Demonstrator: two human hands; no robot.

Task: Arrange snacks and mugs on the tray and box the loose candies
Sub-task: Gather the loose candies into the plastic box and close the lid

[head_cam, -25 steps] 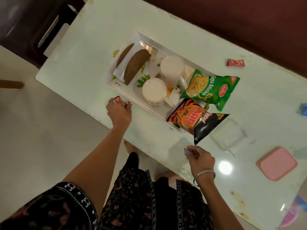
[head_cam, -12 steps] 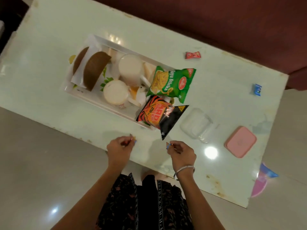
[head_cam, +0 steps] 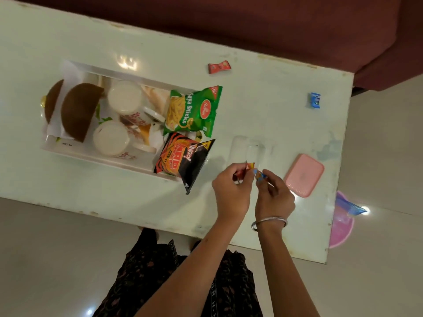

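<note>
On the pale table stands a white tray [head_cam: 75, 154] holding two white mugs [head_cam: 124, 98], [head_cam: 111, 138], brown biscuits [head_cam: 76, 110], a green snack packet [head_cam: 191, 110] and a black-orange packet [head_cam: 180, 160]. My left hand [head_cam: 231, 191] pinches a red-orange candy [head_cam: 250, 166]. My right hand [head_cam: 273, 196] pinches a blue-orange candy [head_cam: 259, 175]. Both hands hover side by side at the near edge of the clear plastic box [head_cam: 251, 148], which stands open. Loose on the table lie a red candy [head_cam: 218, 67] and a blue candy [head_cam: 314, 100].
The pink lid [head_cam: 303, 175] lies right of the clear box. A dark red sofa [head_cam: 274, 24] runs along the table's far side. A pink object [head_cam: 341, 227] with a blue wrapper sits beyond the table's right corner on the floor.
Both hands, each holding a candy, have travelled right from beside the tray to the clear box. The view has shifted right as well.
</note>
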